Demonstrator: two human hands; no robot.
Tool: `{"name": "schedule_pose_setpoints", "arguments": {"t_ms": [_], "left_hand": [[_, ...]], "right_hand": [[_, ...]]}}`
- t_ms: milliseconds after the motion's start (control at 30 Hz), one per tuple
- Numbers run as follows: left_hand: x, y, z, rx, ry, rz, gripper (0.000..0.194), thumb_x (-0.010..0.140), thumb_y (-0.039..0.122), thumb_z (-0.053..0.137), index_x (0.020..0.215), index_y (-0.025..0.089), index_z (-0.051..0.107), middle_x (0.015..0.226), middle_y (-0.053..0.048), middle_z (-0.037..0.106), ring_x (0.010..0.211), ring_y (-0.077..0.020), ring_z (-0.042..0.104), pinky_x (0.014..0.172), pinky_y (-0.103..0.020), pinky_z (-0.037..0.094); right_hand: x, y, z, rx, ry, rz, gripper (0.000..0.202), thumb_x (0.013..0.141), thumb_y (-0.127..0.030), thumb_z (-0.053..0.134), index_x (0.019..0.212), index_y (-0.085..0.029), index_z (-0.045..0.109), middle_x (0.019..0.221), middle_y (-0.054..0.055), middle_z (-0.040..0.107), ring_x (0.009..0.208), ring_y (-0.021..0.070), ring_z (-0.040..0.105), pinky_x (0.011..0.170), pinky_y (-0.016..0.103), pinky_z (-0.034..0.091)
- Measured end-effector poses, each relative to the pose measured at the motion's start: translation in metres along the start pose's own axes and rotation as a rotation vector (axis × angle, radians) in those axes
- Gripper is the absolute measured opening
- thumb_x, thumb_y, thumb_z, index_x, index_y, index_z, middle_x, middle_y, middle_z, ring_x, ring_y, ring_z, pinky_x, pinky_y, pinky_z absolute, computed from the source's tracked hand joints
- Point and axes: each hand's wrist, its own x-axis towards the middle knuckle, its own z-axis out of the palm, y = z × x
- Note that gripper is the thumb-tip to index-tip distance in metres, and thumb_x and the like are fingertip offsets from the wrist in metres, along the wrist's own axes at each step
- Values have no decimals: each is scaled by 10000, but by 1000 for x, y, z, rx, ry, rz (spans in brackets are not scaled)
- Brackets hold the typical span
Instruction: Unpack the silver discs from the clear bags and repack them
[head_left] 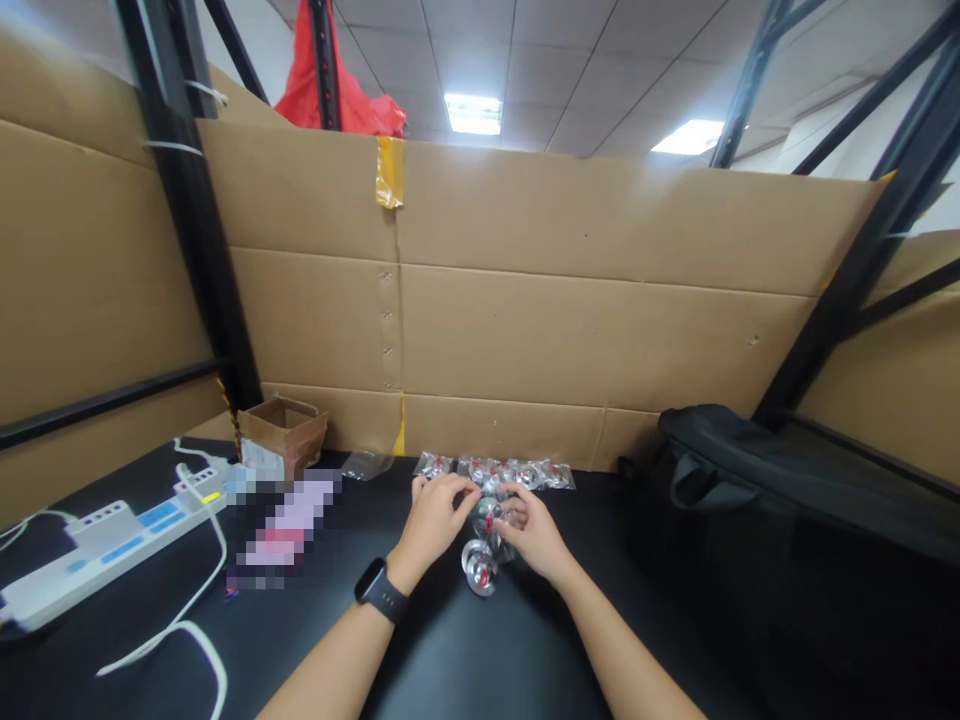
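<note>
My left hand [437, 515], with a black watch on its wrist, and my right hand [531, 530] meet over the black table. Between them is a clear plastic bag [487, 515] with a shiny round piece and a red mark; the fingers of both hands are bent around it. Just below, nearer to me, two shiny metal discs [480, 578] overlap on the table, one with a red mark. Behind my hands lies a row of small clear packets [525, 474] with shiny pieces in them. A separate packet [433, 464] lies at the row's left.
A white power strip [112, 560] with cables and a blurred pink item [289, 525] lie left. An open cardboard box [289, 430] and a flat plastic bag [367, 465] stand behind. A large black bag [787, 540] fills the right. Cardboard walls [525, 350] enclose the table.
</note>
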Motion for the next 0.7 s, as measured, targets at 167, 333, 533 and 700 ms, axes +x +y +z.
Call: {"name": "schedule_pose_setpoints", "arguments": {"t_ms": [167,333,533,700], "left_hand": [[-1,-4,3,51,9,-44,235,972,360,503,908,283,715,975,3,747,965,-210,622,826,-362,274],[-1,-3,3,76,57,-40,235,972,358,500,921,273,713,995,-11,749,982,-216,620,817,-359,277],[0,5,-1,73,83,-13,231,979,359,496,936,277,708,1012,-6,752,987,-207,625,818,-358,276],[1,8,-7,74,128,-22,217,984,357,495,947,278,693,1025,4,749,994,-199,630,815,-353,279]], "right_hand": [[2,4,-5,-140,9,-32,400,774,-258,700,1150,-225,565,801,-17,638,668,139,590,636,252,468],[4,13,-11,-172,-14,-2,508,740,-213,704,1213,-223,517,804,-24,650,663,131,599,671,259,491],[4,13,-20,-189,-61,54,481,751,-234,695,1199,-222,521,824,-10,679,650,135,624,639,255,489],[2,11,-28,-249,-86,65,528,763,-214,669,1257,-231,482,819,-12,702,633,143,630,607,253,483]]}}
